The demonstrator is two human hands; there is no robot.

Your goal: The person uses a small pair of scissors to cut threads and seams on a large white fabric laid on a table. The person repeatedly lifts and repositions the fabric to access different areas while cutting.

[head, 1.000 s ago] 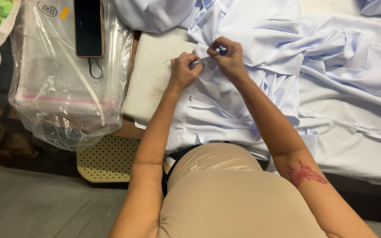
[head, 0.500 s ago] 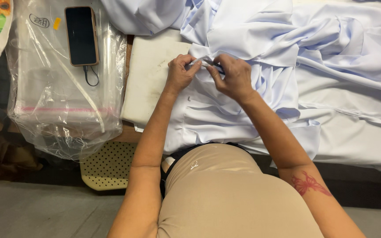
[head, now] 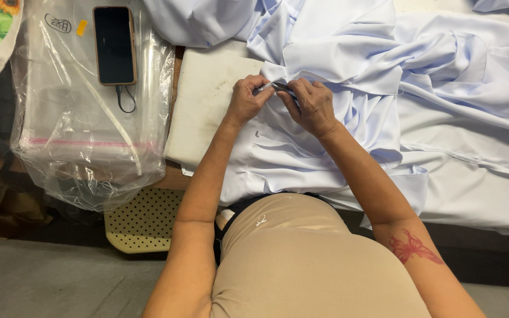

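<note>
Left of the left hand (head: 245, 101), the bare white pad (head: 204, 109) offers open room. Beyond the pad, a stack of clear plastic bags (head: 83, 123) with a phone (head: 113, 45) on top blocks the way. Right of the pad, bunched pale blue fabric (head: 443, 106) covers the tabletop and crowds both hands.
</note>
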